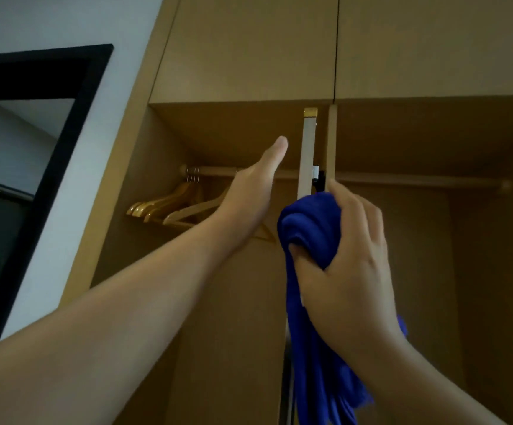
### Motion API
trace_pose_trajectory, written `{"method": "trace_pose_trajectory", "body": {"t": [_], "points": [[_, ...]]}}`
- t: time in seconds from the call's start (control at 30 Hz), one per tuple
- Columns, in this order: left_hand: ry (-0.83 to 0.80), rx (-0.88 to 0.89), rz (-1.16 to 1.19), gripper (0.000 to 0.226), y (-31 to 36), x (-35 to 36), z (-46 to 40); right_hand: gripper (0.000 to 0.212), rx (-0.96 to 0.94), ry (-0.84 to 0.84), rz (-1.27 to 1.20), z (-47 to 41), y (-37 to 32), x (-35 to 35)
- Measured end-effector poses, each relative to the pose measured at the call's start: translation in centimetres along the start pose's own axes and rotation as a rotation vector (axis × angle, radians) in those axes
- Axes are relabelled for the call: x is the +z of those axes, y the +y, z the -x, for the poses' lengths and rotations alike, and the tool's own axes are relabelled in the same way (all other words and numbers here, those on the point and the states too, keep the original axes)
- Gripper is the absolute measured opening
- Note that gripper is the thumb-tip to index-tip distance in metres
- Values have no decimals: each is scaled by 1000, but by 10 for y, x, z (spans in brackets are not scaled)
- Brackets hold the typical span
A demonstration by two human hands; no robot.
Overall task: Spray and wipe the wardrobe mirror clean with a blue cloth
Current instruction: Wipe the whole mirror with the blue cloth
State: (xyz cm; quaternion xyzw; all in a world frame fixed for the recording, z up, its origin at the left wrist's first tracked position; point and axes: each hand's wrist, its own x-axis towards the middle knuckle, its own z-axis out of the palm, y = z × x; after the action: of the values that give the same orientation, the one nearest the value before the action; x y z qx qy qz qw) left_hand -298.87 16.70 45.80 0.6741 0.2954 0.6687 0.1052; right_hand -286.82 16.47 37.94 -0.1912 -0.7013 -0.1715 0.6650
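I look up into an open wooden wardrobe. A narrow panel stands edge-on at the centre, likely the mirror door seen from its edge; no mirror face shows. My right hand grips a bunched blue cloth against the panel's right side, and the cloth's tail hangs down below my wrist. My left hand is raised with straight fingers just left of the panel, fingertips near its top; I cannot tell whether it touches the panel. No spray bottle is in view.
Several wooden hangers hang on a rail in the left compartment. A second rail crosses the right compartment. Closed upper cabinet doors sit above. A dark-framed window is on the white wall at left.
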Motion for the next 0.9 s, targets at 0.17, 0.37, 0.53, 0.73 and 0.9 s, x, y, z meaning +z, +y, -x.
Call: {"method": "trace_pose_trajectory", "body": {"t": [0.17,0.37,0.53,0.73,0.9], "points": [[-46,244,60,85,14,12,42,70,180,112,-334,-38,-21,-24],[-209,284,250,63,54,17,26,47,263,-24,-1039,-89,-41,-37],[188,458,-195,62,75,-3,3,44,273,-128,-925,-123,-46,-32],[356,273,-759,74,78,-8,-32,37,325,-33,-481,-188,-23,-20],[313,224,-796,75,66,15,-44,49,428,-185,-676,-209,-8,-6]]}}
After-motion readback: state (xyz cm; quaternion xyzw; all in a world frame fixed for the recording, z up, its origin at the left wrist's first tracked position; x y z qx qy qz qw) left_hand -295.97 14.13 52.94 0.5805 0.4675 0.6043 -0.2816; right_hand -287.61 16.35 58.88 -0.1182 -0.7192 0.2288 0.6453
